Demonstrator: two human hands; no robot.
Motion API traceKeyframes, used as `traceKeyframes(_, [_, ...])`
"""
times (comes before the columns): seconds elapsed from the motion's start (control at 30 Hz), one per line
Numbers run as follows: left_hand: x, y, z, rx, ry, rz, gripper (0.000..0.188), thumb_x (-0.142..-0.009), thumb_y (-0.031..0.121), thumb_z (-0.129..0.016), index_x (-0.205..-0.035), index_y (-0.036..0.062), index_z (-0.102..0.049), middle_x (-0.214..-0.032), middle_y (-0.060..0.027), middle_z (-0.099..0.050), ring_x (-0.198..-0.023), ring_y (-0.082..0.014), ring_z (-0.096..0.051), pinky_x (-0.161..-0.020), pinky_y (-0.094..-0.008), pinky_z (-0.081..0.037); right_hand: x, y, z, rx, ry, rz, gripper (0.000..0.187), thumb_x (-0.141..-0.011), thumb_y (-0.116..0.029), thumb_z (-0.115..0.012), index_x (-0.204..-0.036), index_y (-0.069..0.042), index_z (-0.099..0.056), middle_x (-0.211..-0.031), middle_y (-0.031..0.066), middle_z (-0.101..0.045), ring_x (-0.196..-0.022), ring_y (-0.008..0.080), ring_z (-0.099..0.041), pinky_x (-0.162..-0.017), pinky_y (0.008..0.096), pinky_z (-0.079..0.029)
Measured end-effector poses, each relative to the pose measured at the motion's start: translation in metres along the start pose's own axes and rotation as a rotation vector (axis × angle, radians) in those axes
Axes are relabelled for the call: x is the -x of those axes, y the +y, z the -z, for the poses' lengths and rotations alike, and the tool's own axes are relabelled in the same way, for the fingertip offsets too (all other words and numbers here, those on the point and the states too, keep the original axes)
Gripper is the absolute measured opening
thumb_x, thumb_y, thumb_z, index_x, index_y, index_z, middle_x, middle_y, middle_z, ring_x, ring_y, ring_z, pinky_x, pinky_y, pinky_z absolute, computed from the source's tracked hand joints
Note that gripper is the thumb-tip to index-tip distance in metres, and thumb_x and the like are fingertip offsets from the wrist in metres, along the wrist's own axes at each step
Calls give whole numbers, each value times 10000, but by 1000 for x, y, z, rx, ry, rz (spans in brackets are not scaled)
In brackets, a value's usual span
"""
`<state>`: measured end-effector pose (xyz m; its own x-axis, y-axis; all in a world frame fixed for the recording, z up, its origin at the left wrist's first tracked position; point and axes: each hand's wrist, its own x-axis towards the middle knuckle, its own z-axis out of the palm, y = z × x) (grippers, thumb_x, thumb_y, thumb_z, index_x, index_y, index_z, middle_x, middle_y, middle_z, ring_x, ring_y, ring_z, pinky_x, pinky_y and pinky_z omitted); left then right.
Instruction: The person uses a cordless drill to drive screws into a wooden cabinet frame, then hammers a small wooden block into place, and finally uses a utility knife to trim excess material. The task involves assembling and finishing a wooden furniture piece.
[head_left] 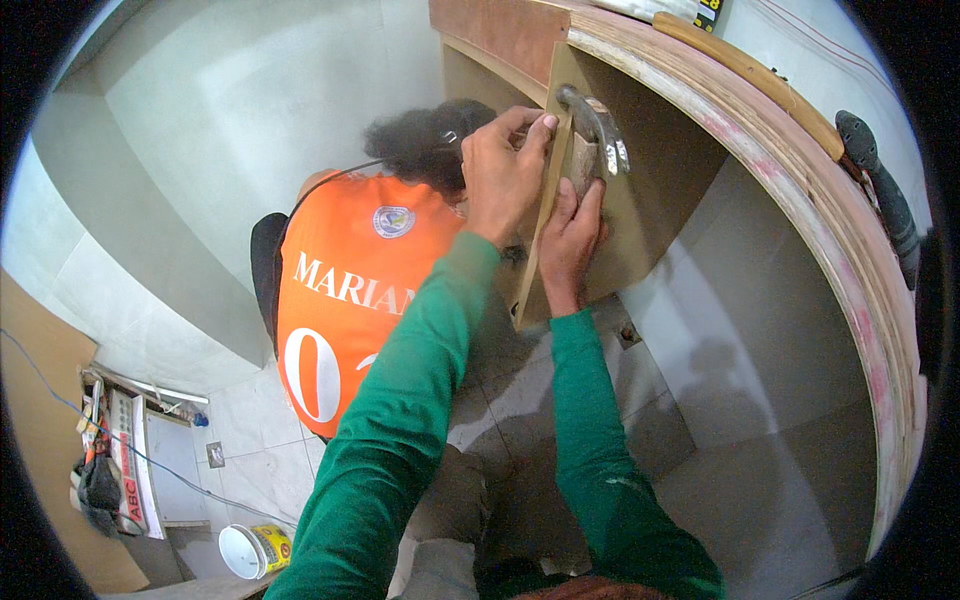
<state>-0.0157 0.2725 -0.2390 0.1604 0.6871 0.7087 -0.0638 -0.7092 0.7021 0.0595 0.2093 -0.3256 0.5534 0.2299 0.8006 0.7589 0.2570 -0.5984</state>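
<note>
A claw hammer (597, 125) with a curved metal claw is gripped by my right hand (570, 245), whose fingers wrap the wooden handle close below the head. The hammer is beside the upright edge of a brown wooden panel (640, 225). Just left of it, my left hand (497, 175) pinches thumb and fingertips together at that same edge, near the top. Whatever sits in the pinch is too small to make out. Both forearms, in green sleeves, reach up from the lower edge.
A person in an orange shirt (345, 250) crouches close on the left. The curved plywood counter edge (800, 190) arches along the right, with a long wooden-handled tool (750, 75) on it. A white bucket (243, 550), a blue cord (150, 460) and boxes are at lower left.
</note>
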Motion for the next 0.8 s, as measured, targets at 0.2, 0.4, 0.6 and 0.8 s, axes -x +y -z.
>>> traceKeyframes(0.2, [1,-3,7,-11,13,8,273,-1028,236,-765,-1082,-24,-826,-904,-133,-832,-799,-138,-763,-770,-325,-605,6,-3,-2,-10,-37,9,327,-1151,-266,-552,-1190,59,-557,-1024,364,-689,-986,589,-662,-800,582,-510])
traceKeyframes(0.4, [4,5,5,-16,14,4,276,-1033,244,-751,-1067,-20,-826,-867,-115,-824,-782,-140,-769,-739,-319,-600,2,-10,7,-20,-64,-21,338,-1156,-260,-538,-1248,65,-550,-1033,376,-684,-1007,598,-658,-807,586,-509])
traceKeyframes(0.6, [9,10,7,19,8,20,281,-1029,251,-757,-1062,-19,-830,-861,-111,-825,-748,-132,-761,-719,-323,-599,1,-13,11,35,-19,9,368,-1149,-295,-550,-1231,63,-557,-1023,359,-697,-985,587,-676,-785,586,-516])
traceKeyframes(0.8, [9,12,7,26,-9,73,293,-1021,273,-732,-1081,4,-829,-910,-220,-803,-837,-314,-804,-806,-418,-600,-4,-18,8,-84,56,40,364,-1147,-308,-552,-1187,53,-559,-983,328,-709,-947,573,-690,-751,587,-516])
